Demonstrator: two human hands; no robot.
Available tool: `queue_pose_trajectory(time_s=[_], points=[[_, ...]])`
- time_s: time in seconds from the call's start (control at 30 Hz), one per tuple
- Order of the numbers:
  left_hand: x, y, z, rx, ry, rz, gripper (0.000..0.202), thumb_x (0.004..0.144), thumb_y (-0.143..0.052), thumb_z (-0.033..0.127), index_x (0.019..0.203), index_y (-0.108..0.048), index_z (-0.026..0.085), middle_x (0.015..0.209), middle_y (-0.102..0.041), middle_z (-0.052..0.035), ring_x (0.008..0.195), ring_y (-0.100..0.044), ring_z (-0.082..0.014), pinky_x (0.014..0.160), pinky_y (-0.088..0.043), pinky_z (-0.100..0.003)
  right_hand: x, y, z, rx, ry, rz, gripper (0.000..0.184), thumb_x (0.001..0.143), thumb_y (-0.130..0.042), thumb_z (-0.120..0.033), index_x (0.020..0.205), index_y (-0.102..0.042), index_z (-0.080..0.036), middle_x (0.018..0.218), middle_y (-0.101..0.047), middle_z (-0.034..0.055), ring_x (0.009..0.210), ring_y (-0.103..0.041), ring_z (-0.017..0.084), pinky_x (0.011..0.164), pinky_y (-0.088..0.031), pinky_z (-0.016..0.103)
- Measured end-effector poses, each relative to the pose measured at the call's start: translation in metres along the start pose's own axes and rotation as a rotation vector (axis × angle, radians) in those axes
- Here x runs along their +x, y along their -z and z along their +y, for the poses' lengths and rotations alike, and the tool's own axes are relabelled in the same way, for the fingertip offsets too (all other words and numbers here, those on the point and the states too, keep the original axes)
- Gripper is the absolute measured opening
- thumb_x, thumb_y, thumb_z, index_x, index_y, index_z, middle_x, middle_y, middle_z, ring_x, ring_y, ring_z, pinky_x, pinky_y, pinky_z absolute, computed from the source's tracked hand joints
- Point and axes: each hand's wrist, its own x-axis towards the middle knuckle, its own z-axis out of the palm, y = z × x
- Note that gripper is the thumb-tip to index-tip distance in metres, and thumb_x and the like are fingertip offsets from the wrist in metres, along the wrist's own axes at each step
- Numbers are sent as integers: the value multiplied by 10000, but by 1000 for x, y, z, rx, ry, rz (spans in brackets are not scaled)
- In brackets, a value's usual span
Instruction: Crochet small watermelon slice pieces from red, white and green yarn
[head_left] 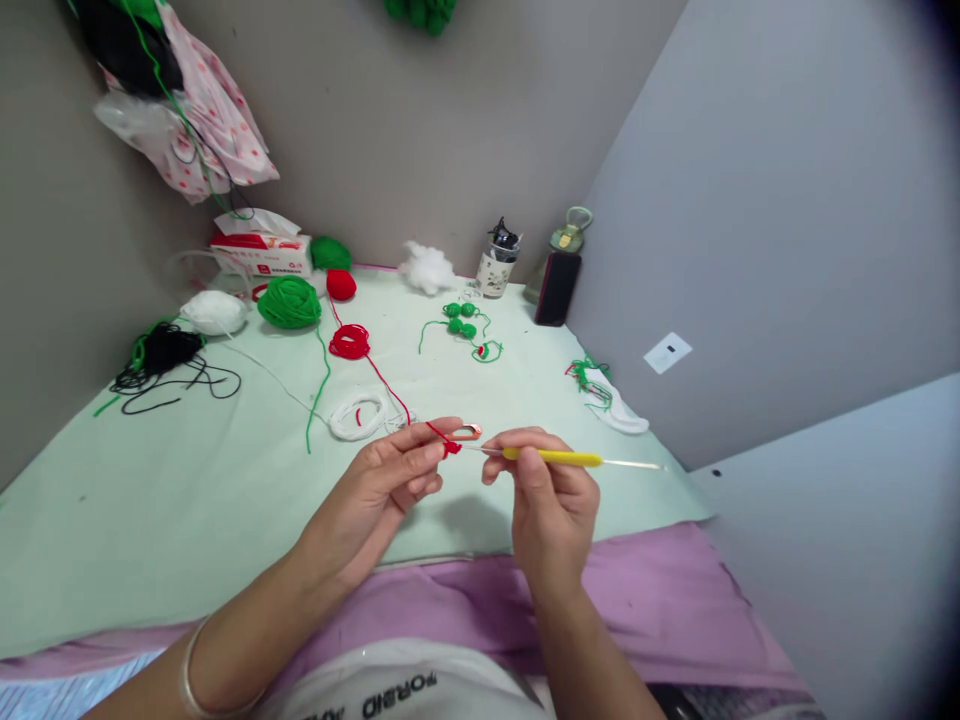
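Observation:
Between thumb and fingers, my left hand (397,470) pinches a small red crochet piece (451,449). Red yarn (386,382) runs from that hand back to a loose red coil (349,342) on the table. My right hand (551,490) is closed around the yellow grip of a crochet hook (574,458); its thin metal tip reaches the red piece. Whether the tip sits inside a stitch is too small to tell. An orange-rimmed object, perhaps small scissors (469,432), shows just behind the left fingertips, partly hidden.
Behind my hands lie a white yarn coil (358,417), a green yarn ball (289,302), black yarn (169,350) and small green crocheted balls (460,322). White stuffing (426,268), a pen cup (496,268) and a phone (559,290) stand near the wall. Yarn scraps (592,382) lie right.

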Motion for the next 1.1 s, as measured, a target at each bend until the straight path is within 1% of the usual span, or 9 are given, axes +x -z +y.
queue_pose_trajectory(time_s=[0.2,0.37,0.47,0.53,0.63,0.77,0.9,1.0,1.1], points=[[-3,-4,-1,120,-92,27,287,804,-871,234,1090,-841,237,850,-678,6,645,-466,-61,607,-407,-177,5,-3,-1,131,-60,-61,197,1014,-613,-286,948,-796,-250,867,-724,22,616,-640,111,574,-549,262],[-7,-10,-11,156,-136,15,516,800,-886,252,1295,-747,296,854,-703,7,858,-607,-134,777,-462,-217,-6,-6,10,-388,371,-147,330,980,-622,-104,1198,-763,-308,1042,-735,60,948,-709,189,809,-614,345],[-6,-9,-12,85,-27,-41,441,829,-861,282,1259,-768,244,950,-708,-24,698,-509,-78,660,-425,-184,-12,-5,18,-600,628,-132,446,955,-635,-68,1330,-705,-299,1137,-729,97,1014,-718,214,831,-621,361],[-4,-6,-10,15,49,-80,360,843,-844,264,1196,-801,206,955,-681,-24,574,-351,-32,570,-374,-166,-11,-4,19,-571,604,-118,419,961,-623,-71,1300,-716,-298,1106,-742,89,991,-725,211,806,-619,353],[1,-1,-3,-63,53,-69,272,831,-837,194,1101,-837,165,822,-615,7,524,-217,-14,526,-346,-146,-2,-1,11,-316,302,-45,253,1002,-581,-132,1097,-768,-273,939,-743,43,813,-719,171,730,-606,324],[-1,-2,-1,31,-48,-6,281,802,-859,195,1083,-844,193,742,-575,30,533,-305,-21,525,-343,-141,8,0,2,18,-14,-36,209,1029,-568,-265,949,-757,-225,838,-715,20,615,-660,127,599,-573,285],[-7,-7,-10,167,-155,34,494,787,-887,212,1258,-777,311,786,-615,28,761,-547,-93,734,-453,-181,1,-3,7,-242,193,-174,204,972,-640,-137,1073,-763,-264,980,-765,46,875,-733,180,801,-612,343],[-7,-8,-13,149,-88,1,501,806,-879,257,1291,-760,298,774,-608,25,731,-512,-97,710,-437,-198,-5,-6,11,-455,499,-194,409,934,-637,-21,1227,-746,-285,1168,-769,92,1085,-729,218,912,-601,381],[-4,-6,-10,88,-7,-47,381,811,-872,271,1186,-815,237,770,-597,19,631,-409,-65,614,-391,-177,-4,-8,9,-308,410,-120,372,963,-610,-40,1185,-757,-301,1127,-789,66,1036,-746,202,864,-609,361]])
